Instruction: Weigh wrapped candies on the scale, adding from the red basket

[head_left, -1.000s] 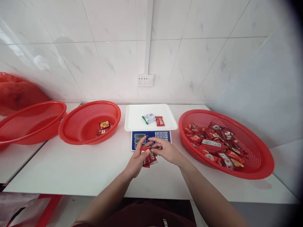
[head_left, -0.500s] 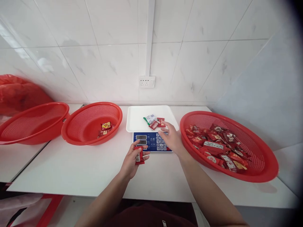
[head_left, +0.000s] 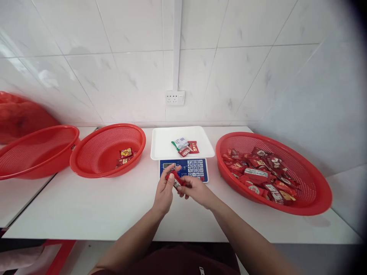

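Note:
Between my two hands, in front of the scale, is a small red snack packet [head_left: 177,181]. My left hand [head_left: 164,191] is closed on its left end, thumb on top. The fingers of my right hand [head_left: 196,190] pinch its right end. Just beyond them stands a blue digital scale [head_left: 197,170] with a keypad; my left fingers cover part of its display. On the scale's white tray [head_left: 160,143] lie a green-and-white packet [head_left: 180,143] and red packets [head_left: 194,146], partly overlapping.
A red basket [head_left: 318,191] at right holds many red snack packets [head_left: 258,175]. Left of the scale, another red basket [head_left: 86,152] holds a few packets [head_left: 125,153]. A third basket [head_left: 37,152] and a red plastic bag [head_left: 23,114] are at far left. A wall socket [head_left: 174,98] sits behind.
My right hand has come back from the packets on the tray and now grips the packet in my left hand. My left hand has shifted slightly, tilting the packet. The view has moved slightly.

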Available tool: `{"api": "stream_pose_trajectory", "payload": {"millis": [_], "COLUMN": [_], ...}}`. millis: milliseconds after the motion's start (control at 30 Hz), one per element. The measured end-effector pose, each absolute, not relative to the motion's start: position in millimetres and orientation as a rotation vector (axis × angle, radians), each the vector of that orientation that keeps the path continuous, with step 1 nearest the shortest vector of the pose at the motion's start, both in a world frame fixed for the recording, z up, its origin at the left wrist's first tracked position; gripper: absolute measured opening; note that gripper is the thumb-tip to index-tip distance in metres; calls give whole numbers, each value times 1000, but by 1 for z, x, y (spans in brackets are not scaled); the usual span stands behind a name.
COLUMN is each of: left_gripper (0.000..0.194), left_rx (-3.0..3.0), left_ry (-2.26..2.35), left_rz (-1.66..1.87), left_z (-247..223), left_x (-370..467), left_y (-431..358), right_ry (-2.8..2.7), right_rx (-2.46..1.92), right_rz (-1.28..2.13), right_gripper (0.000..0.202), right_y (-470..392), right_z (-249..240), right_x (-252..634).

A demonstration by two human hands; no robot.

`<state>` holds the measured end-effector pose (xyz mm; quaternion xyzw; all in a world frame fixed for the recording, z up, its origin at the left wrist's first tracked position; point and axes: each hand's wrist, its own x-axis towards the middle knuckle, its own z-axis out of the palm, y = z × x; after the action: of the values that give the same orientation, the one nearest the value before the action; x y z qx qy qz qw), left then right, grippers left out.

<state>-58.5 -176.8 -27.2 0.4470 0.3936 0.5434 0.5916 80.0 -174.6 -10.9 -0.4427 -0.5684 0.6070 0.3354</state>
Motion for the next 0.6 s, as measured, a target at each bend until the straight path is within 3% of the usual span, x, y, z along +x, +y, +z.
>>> {"api": "stream_pose_trajectory", "payload": {"millis": [267, 600], "left_gripper": [44, 36], "left_rx": [1032, 1155], "left_ry": [987, 1079], "left_rz": [1240, 1013], "left_z": [-27, -42], "left_x": [-72, -88], "left_y": [-172, -191], "right_ry": [-1577, -1550], "right_rx": [-1279, -1627], "right_rz": [1341, 577], "right_gripper": [18, 25], "right_y": [-151, -62], "right_z": [14, 38], "right_x": [95, 111]}}
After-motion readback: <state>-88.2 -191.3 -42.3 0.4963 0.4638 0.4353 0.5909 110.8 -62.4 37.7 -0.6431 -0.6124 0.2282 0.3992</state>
